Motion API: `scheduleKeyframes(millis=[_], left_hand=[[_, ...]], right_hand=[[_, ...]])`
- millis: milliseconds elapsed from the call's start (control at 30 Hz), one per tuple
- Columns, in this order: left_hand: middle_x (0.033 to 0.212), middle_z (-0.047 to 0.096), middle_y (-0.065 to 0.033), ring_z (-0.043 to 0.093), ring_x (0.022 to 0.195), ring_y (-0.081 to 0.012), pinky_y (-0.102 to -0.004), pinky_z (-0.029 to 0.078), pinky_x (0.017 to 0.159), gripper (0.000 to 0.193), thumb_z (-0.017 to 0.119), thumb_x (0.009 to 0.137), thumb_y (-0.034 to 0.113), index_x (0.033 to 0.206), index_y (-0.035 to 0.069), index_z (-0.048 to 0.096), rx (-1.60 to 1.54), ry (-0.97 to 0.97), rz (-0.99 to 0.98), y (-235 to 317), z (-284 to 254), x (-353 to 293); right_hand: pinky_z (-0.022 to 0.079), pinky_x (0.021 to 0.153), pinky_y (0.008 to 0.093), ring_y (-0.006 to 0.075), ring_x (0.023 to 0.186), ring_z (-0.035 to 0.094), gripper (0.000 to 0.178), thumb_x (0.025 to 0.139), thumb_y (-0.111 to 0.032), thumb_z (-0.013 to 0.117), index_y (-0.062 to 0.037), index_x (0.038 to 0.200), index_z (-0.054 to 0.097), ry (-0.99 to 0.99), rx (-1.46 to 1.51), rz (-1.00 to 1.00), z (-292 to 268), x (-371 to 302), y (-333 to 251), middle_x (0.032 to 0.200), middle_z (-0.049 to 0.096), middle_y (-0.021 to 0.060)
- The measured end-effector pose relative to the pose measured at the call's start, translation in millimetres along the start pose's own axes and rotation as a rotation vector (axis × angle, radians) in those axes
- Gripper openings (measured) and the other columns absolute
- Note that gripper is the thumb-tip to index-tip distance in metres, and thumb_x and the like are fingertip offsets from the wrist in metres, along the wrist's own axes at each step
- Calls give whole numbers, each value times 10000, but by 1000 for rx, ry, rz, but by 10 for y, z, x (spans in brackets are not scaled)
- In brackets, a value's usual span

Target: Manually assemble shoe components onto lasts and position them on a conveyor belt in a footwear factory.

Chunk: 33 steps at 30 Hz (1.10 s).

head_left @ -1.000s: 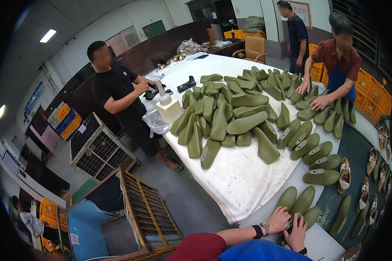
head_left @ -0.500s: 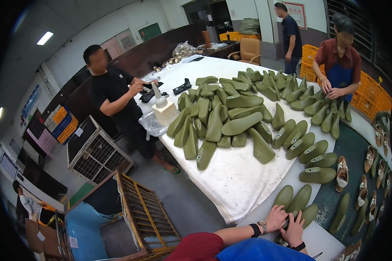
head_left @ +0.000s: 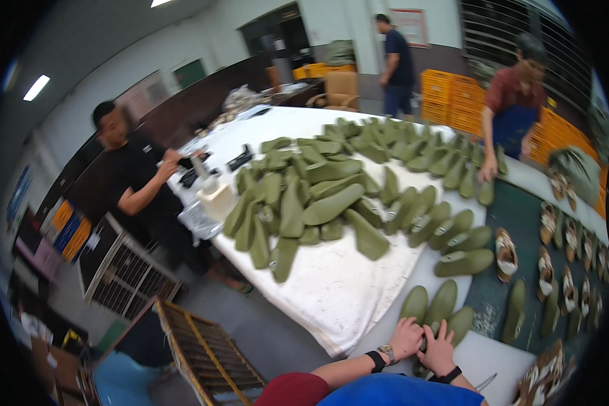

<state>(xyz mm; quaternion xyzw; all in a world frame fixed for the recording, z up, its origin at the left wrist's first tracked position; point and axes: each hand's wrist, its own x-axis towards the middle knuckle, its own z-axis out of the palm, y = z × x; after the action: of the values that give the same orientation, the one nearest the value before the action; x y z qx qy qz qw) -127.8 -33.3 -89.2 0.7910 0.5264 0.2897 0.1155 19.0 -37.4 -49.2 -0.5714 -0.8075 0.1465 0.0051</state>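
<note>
Close to me at the table's lower right, three green shoe lasts lie side by side, toes pointing away. My left hand, a watch and dark band on its wrist, bends its fingers onto the heel end of a last. My right hand, also with a dark wristband, presses against it from the other side, its fingers curled over the last. Between the fingertips is a small dark patch that I cannot make out. More green shows beneath the hands.
A heap of green lasts covers the white-clothed table. Brown-and-white shoes stand on the green surface at right. A white bottle is at the left edge. Co-workers stand left and far right. A barred cart is lower left.
The view has swung, so the scene sits further left. My hands stay on the same lasts. The far-right co-worker has lowered one hand onto the row of lasts.
</note>
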Motion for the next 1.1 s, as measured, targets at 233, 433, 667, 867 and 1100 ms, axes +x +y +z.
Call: scheduleKeyframes(millis=[233,433,667,867,1100], left_hand=[[830,648,-103,559,981,-340,-454,413,866,156,599,730,157,827,48,655,84,74,21,-7,-159,52],[873,660,-92,555,990,-340,-458,391,897,163,614,727,171,831,54,660,98,56,49,-13,-119,-14],[887,651,-98,541,1027,-325,-480,356,940,178,601,742,174,857,52,661,97,-47,35,4,-116,104],[891,650,-99,545,1018,-342,-499,383,896,144,622,727,163,815,53,654,23,24,81,-129,-104,318],[746,613,-130,560,919,-332,-429,435,838,93,628,654,113,685,26,619,-95,11,96,-80,-190,318]], right_hand=[[518,782,509,624,1147,356,699,691,-391,714,-279,1321,431,59,18,-41,-73,20,-66,1416,257,274],[525,778,504,620,1179,328,694,728,-434,682,-298,1347,401,-16,24,-11,-65,-48,-73,1449,227,247],[550,722,476,630,1154,343,699,731,-402,683,-294,1357,391,38,28,-26,-61,-23,28,1465,200,232],[546,732,489,629,1149,350,694,716,-392,706,-259,1335,421,23,47,-21,-176,113,1,1483,149,217],[379,948,570,604,1153,325,640,660,-334,729,-177,1232,489,162,84,-39,-6,39,-50,1413,212,311]])
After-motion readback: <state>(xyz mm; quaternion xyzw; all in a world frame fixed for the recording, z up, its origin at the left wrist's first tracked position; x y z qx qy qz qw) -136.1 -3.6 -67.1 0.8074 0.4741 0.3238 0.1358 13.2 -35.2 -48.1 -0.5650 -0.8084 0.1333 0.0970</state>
